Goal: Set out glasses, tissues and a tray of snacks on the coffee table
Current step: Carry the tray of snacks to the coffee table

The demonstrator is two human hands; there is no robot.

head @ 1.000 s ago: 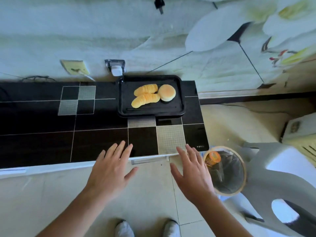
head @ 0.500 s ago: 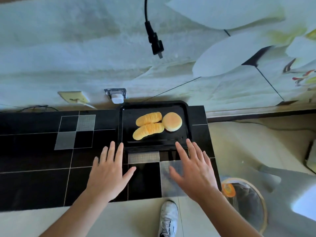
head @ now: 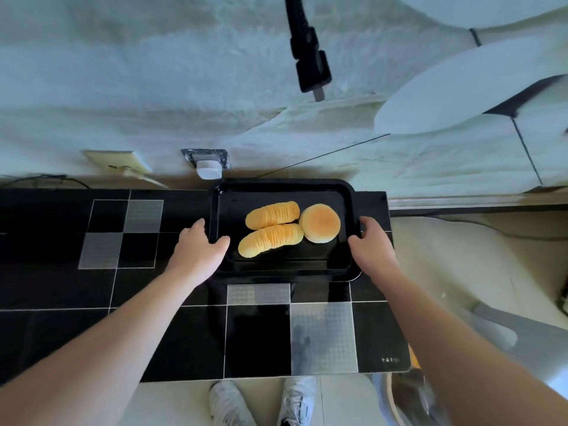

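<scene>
two hands are gripping the tray by its short edges: the left hand is curling over the left rim, the right hand is clamping the right rim. the tray is sitting at the counter's far edge, near the wall, holding three buns. bare counter is lying open toward the person.

At the centre of the frame a black tray sits on the black tiled desk against the wall. The left hand grips its left rim, the right hand its right rim. Two ridged long buns and one round bun lie on it, touching.
</scene>
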